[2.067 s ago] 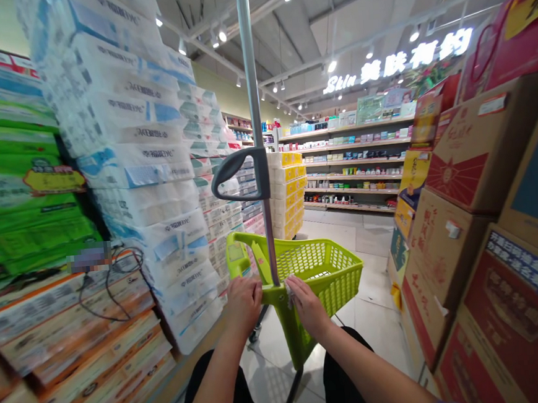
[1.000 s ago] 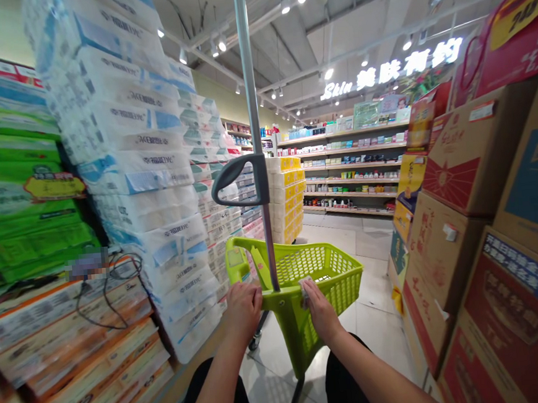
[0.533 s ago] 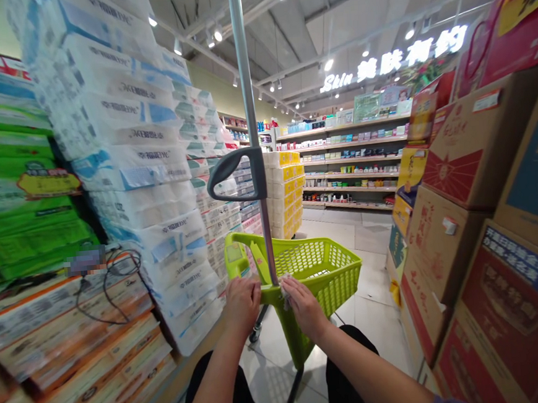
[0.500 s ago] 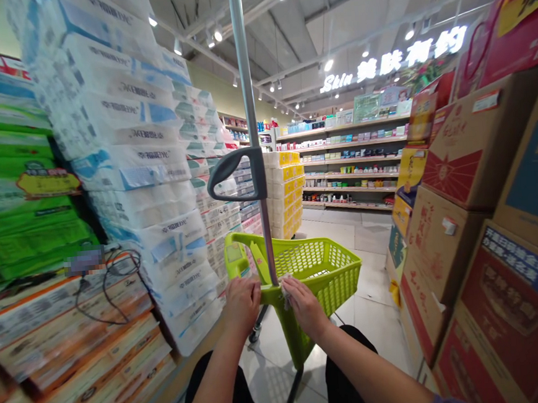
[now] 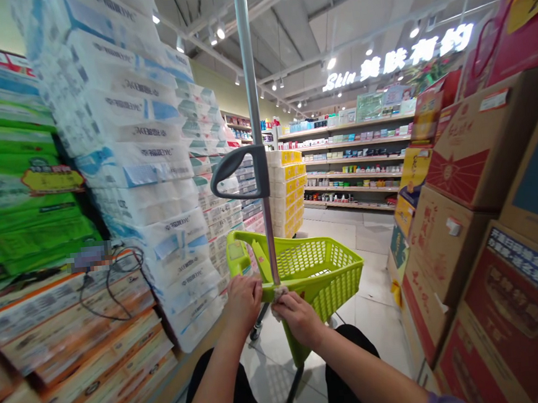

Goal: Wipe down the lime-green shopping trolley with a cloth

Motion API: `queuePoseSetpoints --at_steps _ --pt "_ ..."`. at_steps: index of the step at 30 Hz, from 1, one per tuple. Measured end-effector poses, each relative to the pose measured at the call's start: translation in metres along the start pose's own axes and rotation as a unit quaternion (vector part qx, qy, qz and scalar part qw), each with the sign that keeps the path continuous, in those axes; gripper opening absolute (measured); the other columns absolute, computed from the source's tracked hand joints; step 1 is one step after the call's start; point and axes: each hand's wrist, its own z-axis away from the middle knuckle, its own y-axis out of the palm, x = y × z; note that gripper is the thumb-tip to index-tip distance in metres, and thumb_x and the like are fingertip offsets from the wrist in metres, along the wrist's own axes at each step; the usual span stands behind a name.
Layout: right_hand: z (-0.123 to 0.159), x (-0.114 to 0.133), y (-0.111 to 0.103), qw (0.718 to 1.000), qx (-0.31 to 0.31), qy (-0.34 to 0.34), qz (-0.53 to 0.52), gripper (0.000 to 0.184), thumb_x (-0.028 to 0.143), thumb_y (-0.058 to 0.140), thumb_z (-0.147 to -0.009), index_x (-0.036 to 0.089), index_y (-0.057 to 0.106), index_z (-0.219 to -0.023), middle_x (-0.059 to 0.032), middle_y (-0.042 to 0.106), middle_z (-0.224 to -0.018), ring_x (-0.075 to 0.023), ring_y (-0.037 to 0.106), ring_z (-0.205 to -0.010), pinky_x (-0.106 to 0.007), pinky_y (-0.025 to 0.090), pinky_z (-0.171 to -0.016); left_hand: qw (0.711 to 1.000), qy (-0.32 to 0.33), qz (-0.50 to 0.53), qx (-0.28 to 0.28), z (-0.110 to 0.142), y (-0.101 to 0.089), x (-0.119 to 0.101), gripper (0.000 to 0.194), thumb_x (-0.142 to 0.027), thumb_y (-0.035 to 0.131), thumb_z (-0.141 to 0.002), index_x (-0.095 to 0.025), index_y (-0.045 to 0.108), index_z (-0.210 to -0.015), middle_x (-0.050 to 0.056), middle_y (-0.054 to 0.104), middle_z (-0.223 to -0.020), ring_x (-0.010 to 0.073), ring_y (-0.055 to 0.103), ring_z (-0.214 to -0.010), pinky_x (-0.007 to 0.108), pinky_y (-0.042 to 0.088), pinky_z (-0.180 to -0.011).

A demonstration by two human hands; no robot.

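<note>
A lime-green shopping basket cart (image 5: 324, 284) stands in front of my knees, its metal pole (image 5: 251, 91) rising upright from the near edge with a grey loop handle (image 5: 263, 174) on it. My left hand (image 5: 244, 300) is closed around the basket's near rim, left of the pole. Pinched in my right hand (image 5: 299, 317) is a crumpled whitish cloth or tissue (image 5: 280, 297), pressed against the rim just at the pole's foot. The fingertips of both hands are partly hidden. The basket's visible inside shows only its green lattice.
Tall stacks of wrapped tissue packs (image 5: 144, 149) rise on the left, beside green packs (image 5: 15, 178) and a black cable (image 5: 111, 294). Cardboard boxes (image 5: 460, 149) line the right side. Stocked shelves (image 5: 349, 152) and a yellow-white stack (image 5: 287, 194) stand behind the cart on the tiled floor.
My right hand has moved a little left and down along the rim with the cloth, closer beneath the pole. My left hand keeps its hold on the rim.
</note>
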Motion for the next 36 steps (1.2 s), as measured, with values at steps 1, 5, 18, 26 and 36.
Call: queuePoseSetpoints --at_steps 1,5,18,26,36 --pt "0.001 -0.001 0.001 1.0 0.007 -0.001 0.006 0.024 0.015 0.05 -0.091 0.022 0.067 -0.107 -0.0063 0.064 -0.091 -0.0191 0.059 -0.09 -0.032 0.054 -0.083 1.0 0.001 0.0 0.0 0.0 0.0 0.0 0.031 -0.026 0.037 -0.093 -0.021 0.057 -0.07 0.003 0.063 -0.074 0.0203 0.053 -0.081 0.038 0.038 -0.089" --pt "-0.003 -0.004 -0.002 1.0 0.009 -0.017 0.018 0.03 0.016 0.045 -0.093 0.022 0.065 -0.115 -0.0075 0.064 -0.098 -0.0197 0.058 -0.096 -0.034 0.051 -0.09 1.0 -0.002 0.0 -0.001 0.0 -0.002 -0.001 0.031 -0.026 0.038 -0.092 -0.022 0.057 -0.069 0.003 0.062 -0.072 0.0204 0.054 -0.08 0.038 0.038 -0.087" --pt "0.004 -0.01 0.003 0.993 0.055 -0.062 0.089 0.022 0.02 0.049 -0.092 0.022 0.066 -0.108 -0.0061 0.063 -0.092 -0.0209 0.057 -0.097 -0.032 0.049 -0.089 1.0 0.001 0.011 0.004 0.0 0.001 0.004 0.032 -0.027 0.036 -0.094 -0.022 0.057 -0.071 0.003 0.061 -0.074 0.0205 0.053 -0.083 0.04 0.039 -0.092" --pt "0.018 -0.012 0.014 0.986 0.097 -0.049 0.124 0.014 0.02 0.053 -0.09 0.02 0.065 -0.096 -0.0066 0.061 -0.088 -0.0223 0.055 -0.092 -0.034 0.049 -0.081 0.997 -0.026 0.024 -0.062 0.01 0.01 0.001 0.025 -0.028 0.039 -0.093 -0.023 0.063 -0.089 0.008 0.061 -0.1 0.0257 0.044 -0.116 0.046 0.034 -0.106" --pt "0.032 -0.012 0.029 0.972 0.155 -0.018 0.174 0.007 0.021 0.061 -0.086 0.018 0.065 -0.091 -0.0071 0.062 -0.089 -0.0218 0.053 -0.094 -0.034 0.042 -0.08 0.997 -0.007 0.046 -0.069 0.01 0.011 0.004 0.027 -0.028 0.039 -0.094 -0.022 0.065 -0.09 0.006 0.061 -0.098 0.025 0.043 -0.12 0.05 0.039 -0.106"
